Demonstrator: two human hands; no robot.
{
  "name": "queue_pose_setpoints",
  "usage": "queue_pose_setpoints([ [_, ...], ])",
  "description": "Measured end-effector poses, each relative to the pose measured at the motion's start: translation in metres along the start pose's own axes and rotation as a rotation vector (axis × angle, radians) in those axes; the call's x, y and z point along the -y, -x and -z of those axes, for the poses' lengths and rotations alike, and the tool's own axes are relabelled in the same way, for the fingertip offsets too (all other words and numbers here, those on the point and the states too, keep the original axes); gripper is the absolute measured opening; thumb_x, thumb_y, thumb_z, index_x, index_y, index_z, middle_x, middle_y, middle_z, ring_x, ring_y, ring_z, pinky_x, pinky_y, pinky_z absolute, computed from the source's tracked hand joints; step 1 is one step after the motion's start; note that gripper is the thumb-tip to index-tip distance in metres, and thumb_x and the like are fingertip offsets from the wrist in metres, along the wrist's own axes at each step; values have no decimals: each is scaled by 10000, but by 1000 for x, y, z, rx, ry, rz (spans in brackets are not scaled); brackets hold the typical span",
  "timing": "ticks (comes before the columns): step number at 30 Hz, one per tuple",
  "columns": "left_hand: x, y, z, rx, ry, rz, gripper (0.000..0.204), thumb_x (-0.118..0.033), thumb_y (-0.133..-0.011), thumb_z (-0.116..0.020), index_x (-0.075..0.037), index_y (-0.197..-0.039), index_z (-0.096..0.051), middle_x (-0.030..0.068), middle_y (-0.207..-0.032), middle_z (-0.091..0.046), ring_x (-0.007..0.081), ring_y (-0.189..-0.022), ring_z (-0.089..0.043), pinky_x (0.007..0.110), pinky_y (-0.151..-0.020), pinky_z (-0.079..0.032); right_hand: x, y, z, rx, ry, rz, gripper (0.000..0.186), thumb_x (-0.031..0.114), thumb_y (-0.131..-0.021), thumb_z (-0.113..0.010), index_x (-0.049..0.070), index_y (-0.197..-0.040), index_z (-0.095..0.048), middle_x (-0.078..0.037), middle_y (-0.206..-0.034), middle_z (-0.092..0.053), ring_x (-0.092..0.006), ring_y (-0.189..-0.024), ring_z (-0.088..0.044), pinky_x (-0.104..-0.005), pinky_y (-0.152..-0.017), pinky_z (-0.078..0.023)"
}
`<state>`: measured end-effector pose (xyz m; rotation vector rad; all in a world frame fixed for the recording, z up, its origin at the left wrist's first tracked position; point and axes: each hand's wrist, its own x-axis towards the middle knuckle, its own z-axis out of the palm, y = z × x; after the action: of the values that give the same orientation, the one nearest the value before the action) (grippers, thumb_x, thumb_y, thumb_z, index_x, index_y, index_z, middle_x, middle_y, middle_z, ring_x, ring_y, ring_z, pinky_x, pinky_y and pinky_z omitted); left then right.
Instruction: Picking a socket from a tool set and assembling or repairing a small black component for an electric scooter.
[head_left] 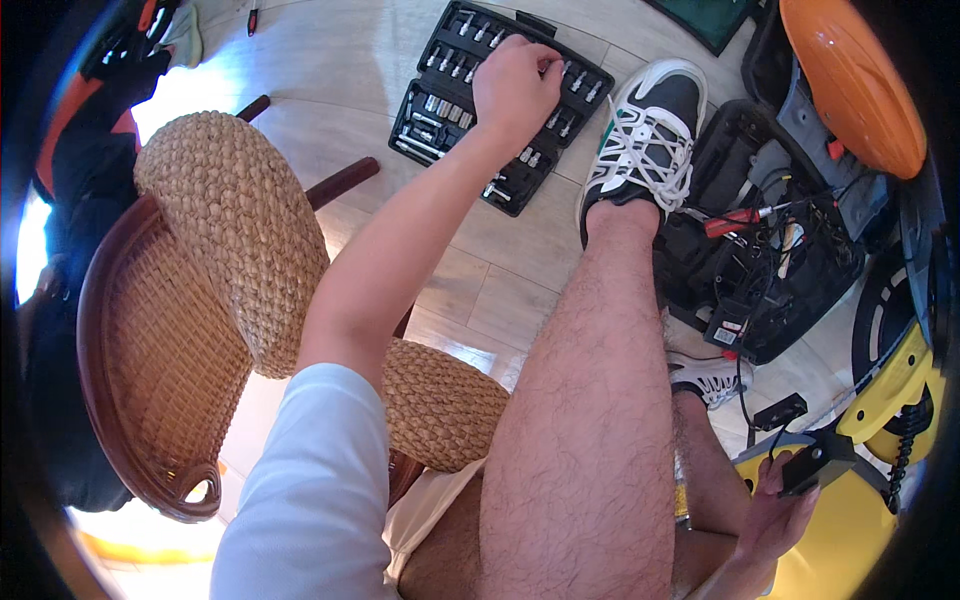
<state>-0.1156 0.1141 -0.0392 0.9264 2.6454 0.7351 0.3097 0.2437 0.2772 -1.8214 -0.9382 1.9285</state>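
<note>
My left hand (515, 90) reaches over an open dark socket set case (422, 100) on the floor, fingers closed at a row of silver bits; what they pinch is too small to make out. At the lower right my right hand (775, 525) grips a black box-like device (815, 467). Just above it is a smaller black piece (780, 413) with a cable, beside a yellow machine (820, 550).
My legs and sneakers (650, 130) occupy the middle. Right of them lies an open black case (690, 275) with wires and a red-handled tool (728, 223), beside an orange panel (850, 70). Woven cushions (230, 220) and a rattan seat (160, 350) are at left.
</note>
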Motion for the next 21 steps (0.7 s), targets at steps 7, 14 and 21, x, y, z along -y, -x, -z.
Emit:
queue_pose_setpoints([
  [7,-17,12,-7,144,-38,-65,210,-255,-844,-717,-92,-965,-771,105,-867,-636,281,-821,-667,390,-740,-533,4,-5,-3,85,28,13,477,361,-1012,-553,4,-1316,-471,-36,-958,-530,-157,-845,-444,-329,-809,-373],
  [14,-31,5,-17,169,-98,21,236,-286,-837,-719,-66,-914,-759,144,-908,-689,314,-878,-681,410,-774,-544,-1,0,-6,-46,-5,22,487,371,-1011,-555,-3,-1314,-477,-36,-907,-513,-152,-831,-430,-323,-794,-357],
  [21,-26,-7,-14,242,-126,109,233,-278,-825,-716,-49,-858,-750,134,-817,-698,310,-823,-691,406,-766,-550,3,-10,1,149,25,10,464,374,-1015,-543,-7,-1276,-495,-29,-873,-486,-142,-793,-404,-311,-754,-337],
])
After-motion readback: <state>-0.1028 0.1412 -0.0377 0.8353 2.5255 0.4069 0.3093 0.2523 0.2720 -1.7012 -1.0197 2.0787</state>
